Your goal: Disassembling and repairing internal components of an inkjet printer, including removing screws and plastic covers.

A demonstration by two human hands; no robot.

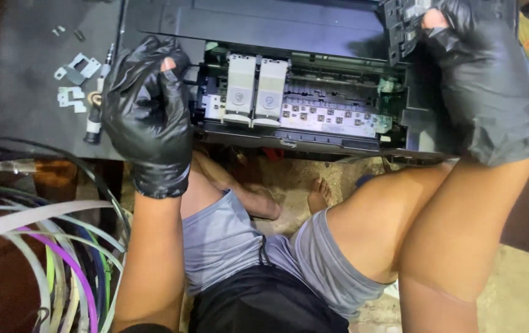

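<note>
Directly in front of the person sits an opened printer [314, 37], black, on a dark table [24, 80], its inside laid bare between the two gloved hands. The left hand [147, 111], in a black glove torn at one fingertip, rests against the printer's left end, just beside the two pale grey ink cartridges [255, 89] that stand side by side in their carriage. Its fingers are curled loosely inward; whether they pinch anything cannot be told. The right hand [480, 74], also in a black glove with a tear near the thumb, is closed around the printer's upper right corner, gripping a black plastic part [403, 24] there. The cartridges lie between the hands, much nearer the left one, and a white strip [329, 117] with small dark squares runs rightward from them toward the right hand.

On the table left of the left hand lie small grey metal brackets [76, 68] and a screwdriver [98, 105], partly hidden behind the glove. Coloured and white cables [61, 259] loop at the lower left. Below the table edge show the person's grey shorts [233, 240] and bare knees.
</note>
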